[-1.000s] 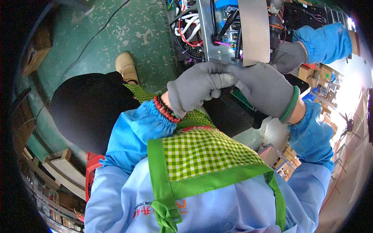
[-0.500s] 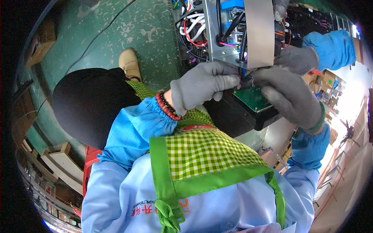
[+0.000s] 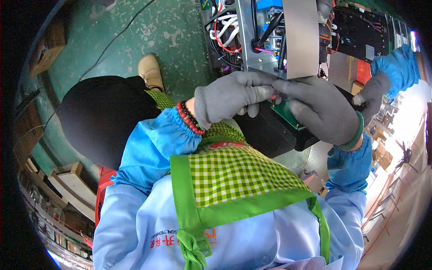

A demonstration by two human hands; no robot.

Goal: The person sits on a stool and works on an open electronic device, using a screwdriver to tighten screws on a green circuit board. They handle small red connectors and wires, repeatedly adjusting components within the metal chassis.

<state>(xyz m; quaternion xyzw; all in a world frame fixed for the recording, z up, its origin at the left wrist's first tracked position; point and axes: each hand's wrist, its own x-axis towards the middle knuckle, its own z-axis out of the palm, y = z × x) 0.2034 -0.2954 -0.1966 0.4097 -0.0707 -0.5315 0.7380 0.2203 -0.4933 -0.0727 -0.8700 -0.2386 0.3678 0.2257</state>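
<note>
My left hand (image 3: pixel 230 98), in a grey knit glove, has thumb and fingers pressed together below the metal cabinet's edge. From the other side my right hand (image 3: pixel 321 105), gloved in grey too, brings its fingertips up to the left ones. Between the fingertips a small reddish bit shows, too little to name. Just beneath them lies a green circuit board (image 3: pixel 286 114) on a black surface (image 3: pixel 261 135), partly covered by my right hand. Above both hands stands the open metal cabinet (image 3: pixel 245 42), with a bent bare metal plate (image 3: pixel 302 40) at its front.
White, red and black cables (image 3: pixel 227 29) fill the cabinet's left side. At the right, a co-worker's gloved hand (image 3: pixel 377 92) with a blue sleeve holds close to a black panel's end. A loose black cable (image 3: pixel 110 49) crosses the green floor. Cartons (image 3: pixel 380 148) stand at the far right.
My right hand has shifted left and up to meet my left fingertips, covering more of the board. The co-worker's hand has moved away to the right.
</note>
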